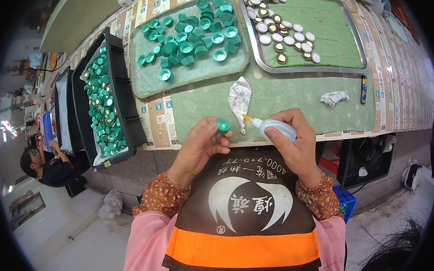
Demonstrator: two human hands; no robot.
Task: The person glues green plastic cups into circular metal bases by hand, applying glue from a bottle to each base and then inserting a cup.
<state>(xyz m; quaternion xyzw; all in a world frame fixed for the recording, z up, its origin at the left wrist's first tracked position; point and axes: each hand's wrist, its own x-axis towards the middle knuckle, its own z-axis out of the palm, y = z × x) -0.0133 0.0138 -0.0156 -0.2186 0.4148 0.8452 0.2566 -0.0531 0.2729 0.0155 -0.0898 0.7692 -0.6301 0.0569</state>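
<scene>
My left hand (201, 143) pinches a small green fluted cup (222, 125) between thumb and fingertips, its hollow side partly showing. In my right hand (295, 140) is a translucent squeeze bottle (280, 130), held tilted. Its yellow nozzle (247, 118) points left toward the cup and stays a short gap away from it. Just beyond the hands, a crumpled white cloth or paper (240, 99) lies on the green mat (198, 113). Whether any liquid is leaving the nozzle is too small to tell.
Many green fluted cups sit on a cloth-covered board (145, 80) at the back left. A metal-rimmed tray (319, 70) holds round caps, several with white discs. Left stands a black bin (126, 103) of green caps; beyond it is another person (58, 166). A white wad (334, 98) lies right.
</scene>
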